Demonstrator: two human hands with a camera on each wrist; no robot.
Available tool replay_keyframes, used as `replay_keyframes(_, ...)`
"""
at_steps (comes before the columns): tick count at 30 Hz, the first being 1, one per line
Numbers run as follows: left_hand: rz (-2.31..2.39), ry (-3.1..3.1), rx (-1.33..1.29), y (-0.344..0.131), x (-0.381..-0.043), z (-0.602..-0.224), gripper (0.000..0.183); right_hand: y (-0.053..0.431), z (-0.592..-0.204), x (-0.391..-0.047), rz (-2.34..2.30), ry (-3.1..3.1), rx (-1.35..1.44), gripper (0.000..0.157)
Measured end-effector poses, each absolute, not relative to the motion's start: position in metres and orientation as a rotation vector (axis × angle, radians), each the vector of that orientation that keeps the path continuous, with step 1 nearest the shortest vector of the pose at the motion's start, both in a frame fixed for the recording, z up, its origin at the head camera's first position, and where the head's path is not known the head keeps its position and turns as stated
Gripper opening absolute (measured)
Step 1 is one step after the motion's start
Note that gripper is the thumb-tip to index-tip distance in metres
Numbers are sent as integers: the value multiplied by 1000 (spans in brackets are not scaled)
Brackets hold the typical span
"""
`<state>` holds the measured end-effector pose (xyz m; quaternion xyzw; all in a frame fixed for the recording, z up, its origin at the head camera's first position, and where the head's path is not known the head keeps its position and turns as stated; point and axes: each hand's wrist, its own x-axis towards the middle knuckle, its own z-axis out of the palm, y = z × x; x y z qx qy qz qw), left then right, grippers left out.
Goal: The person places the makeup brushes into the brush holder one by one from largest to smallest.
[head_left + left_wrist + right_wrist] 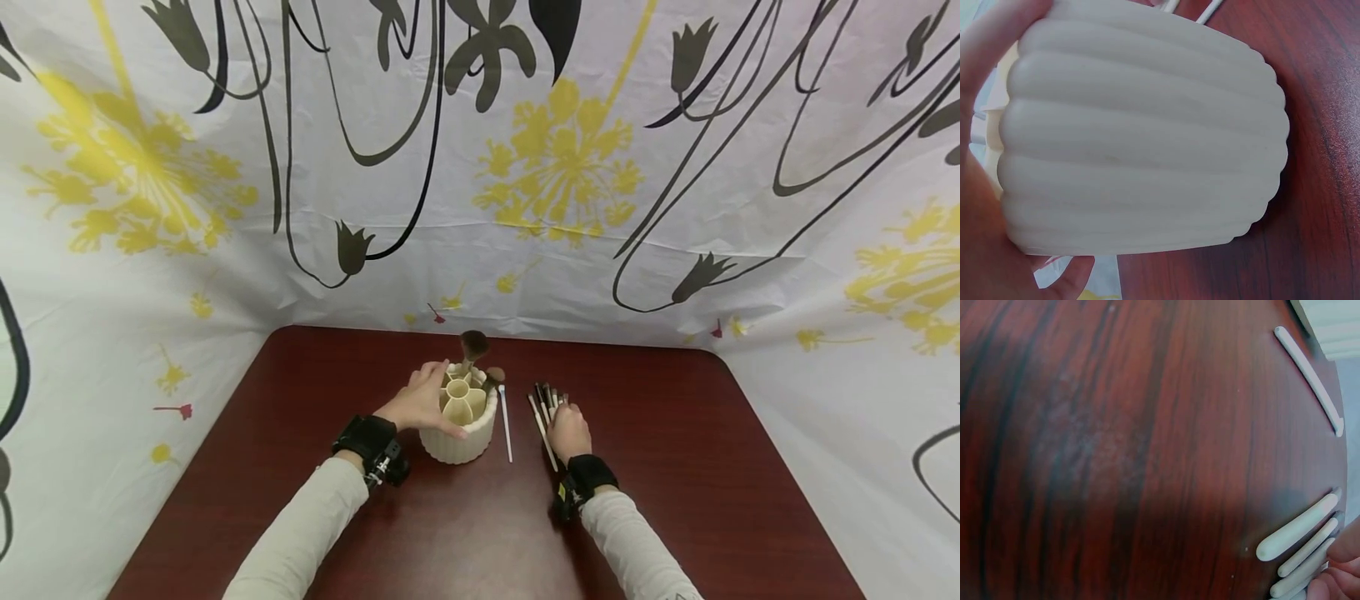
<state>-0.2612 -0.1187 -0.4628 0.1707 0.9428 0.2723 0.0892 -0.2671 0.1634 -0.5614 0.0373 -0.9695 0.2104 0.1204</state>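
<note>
My left hand [422,402] grips a cream ribbed brush holder [457,446] by its upper side, thumb and fingers spread around the rim. In the left wrist view the holder's scalloped wall [1141,137] fills most of the picture. Inside are petal-shaped compartments, and two fluffy makeup brushes stand at its far and right side, the taller one [473,344] at the back. My right hand [570,432] is down at a group of pale-handled makeup brushes [542,429] on the table. Its fingertips [1341,575] pinch one brush [1304,575] by the handle.
A single pale-handled brush [507,425] lies on the table between the holder and the group. The dark red wooden table [450,533] has rounded back corners. Patterned white cloth [450,283] hangs behind and at both sides.
</note>
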Motion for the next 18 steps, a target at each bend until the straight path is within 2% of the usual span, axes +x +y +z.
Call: replay_keyframes(18, 824, 2794, 509, -119, -262, -465, 128, 162, -558, -269, 614, -2864, 30, 11)
